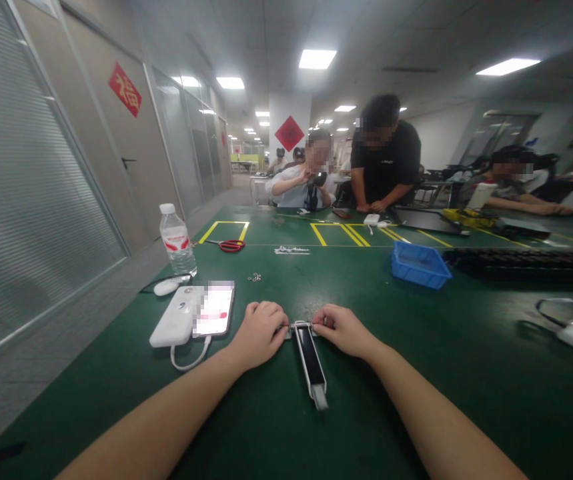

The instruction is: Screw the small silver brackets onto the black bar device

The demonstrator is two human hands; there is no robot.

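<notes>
A long, narrow device with a white frame and a dark face (pixel 310 357) lies on the green table, a pale grey tab (pixel 320 398) sticking out of its near end. At its far end runs a thin metal crosspiece (pixel 301 325). My left hand (pixel 263 333) is closed at the left end of that crosspiece, fingertips pinched on a small part. On the opposite end, my right hand (pixel 343 330) pinches too, thumb against curled fingers. Exactly what sits between the fingertips is too small to make out.
To the left are a phone (pixel 220 310), a white power bank (pixel 179 320) and a water bottle (pixel 176 243). Beyond lie small rings (pixel 255 277), red-handled scissors (pixel 231 245) and white strips (pixel 292 251). A blue bin (pixel 420 265) stands right. People work across the table.
</notes>
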